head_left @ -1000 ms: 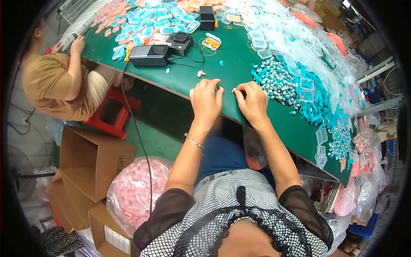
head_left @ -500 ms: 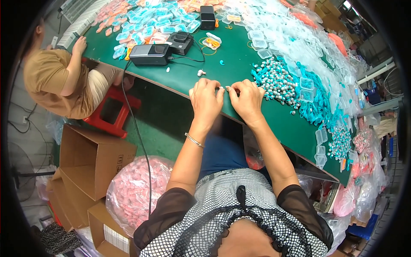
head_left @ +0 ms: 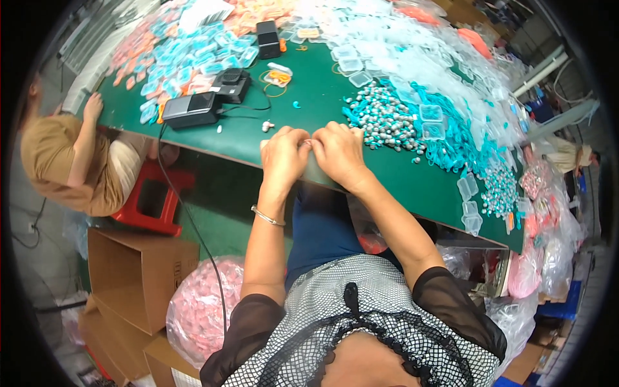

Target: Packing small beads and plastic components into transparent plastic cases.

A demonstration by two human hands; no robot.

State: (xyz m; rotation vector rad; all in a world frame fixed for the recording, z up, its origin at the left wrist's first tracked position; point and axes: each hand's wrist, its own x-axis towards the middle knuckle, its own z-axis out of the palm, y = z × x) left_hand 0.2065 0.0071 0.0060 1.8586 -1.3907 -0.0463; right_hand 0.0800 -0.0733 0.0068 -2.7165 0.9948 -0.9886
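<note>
My left hand (head_left: 282, 155) and my right hand (head_left: 340, 153) meet fingertip to fingertip just above the front edge of the green table (head_left: 258, 145). Both are closed in a pinch, and whatever they grip is too small to make out. Beyond my left hand lies a small pale, knobby piece (head_left: 267, 126), apart from a little teal bit (head_left: 296, 104). Close by my right hand spreads a heap of small round grey-and-teal pieces (head_left: 387, 119). Teal cords (head_left: 445, 145) lie tangled to the right of that heap.
A black box-shaped device (head_left: 190, 109) with a cable stands left of my hands, beside an opened clear case with orange cord (head_left: 279, 76). Clear plastic cases (head_left: 412, 48) cover the far right. At left, a person in brown (head_left: 61, 158) sits on a red stool (head_left: 155, 200). Cardboard boxes (head_left: 135, 277) stand below.
My view has shifted, so the table and its contents sit further left. The gap between my fingertips has narrowed, and the two hands now touch. Both remain pinched.
</note>
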